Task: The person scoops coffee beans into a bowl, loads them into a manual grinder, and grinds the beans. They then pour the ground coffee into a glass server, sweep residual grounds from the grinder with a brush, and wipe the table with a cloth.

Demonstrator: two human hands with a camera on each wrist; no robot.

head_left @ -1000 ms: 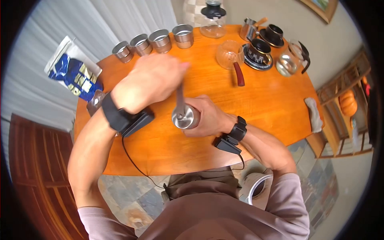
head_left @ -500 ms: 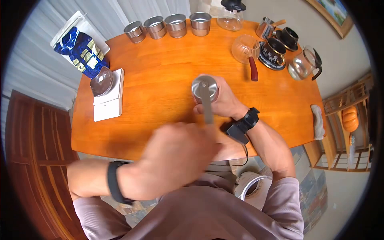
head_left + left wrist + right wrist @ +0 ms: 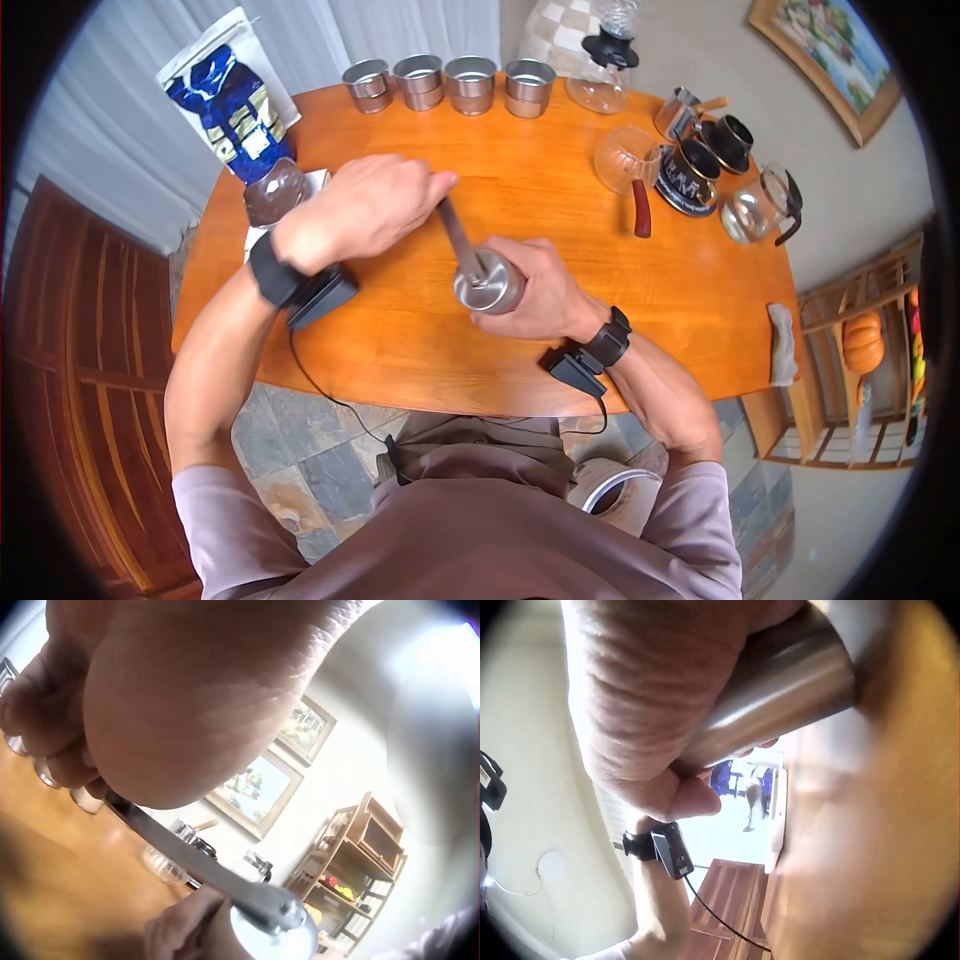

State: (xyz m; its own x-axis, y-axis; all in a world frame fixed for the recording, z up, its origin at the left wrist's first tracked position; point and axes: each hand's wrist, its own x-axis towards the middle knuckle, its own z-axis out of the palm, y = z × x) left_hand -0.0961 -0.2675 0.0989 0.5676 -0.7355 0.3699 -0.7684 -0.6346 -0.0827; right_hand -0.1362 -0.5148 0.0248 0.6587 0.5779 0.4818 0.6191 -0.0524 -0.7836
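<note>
A steel hand coffee grinder (image 3: 490,292) is over the middle of the table, its lid facing up towards the head camera. My right hand (image 3: 540,292) wraps round its cylindrical body (image 3: 795,682), thumb and fingers on opposite sides. From the lid a flat crank arm (image 3: 460,240) runs away and to the left. Its far end goes into my left hand (image 3: 365,208), whose curled fingers grip it; the knob is hidden inside. In the left wrist view the crank arm (image 3: 191,859) emerges below the curled fingers.
Several steel cups (image 3: 470,85) line the back edge. At the left, a blue-and-white bag (image 3: 235,110) stands behind a clear scoop-like dish (image 3: 275,193) on a white scale (image 3: 318,182). Back right are a red-handled glass pot (image 3: 627,160), black cups (image 3: 695,165) and a glass carafe (image 3: 755,212).
The crank swings round from the far side towards my body, then back to the far left, my left hand moving with it. My right hand keeps holding the grinder.
</note>
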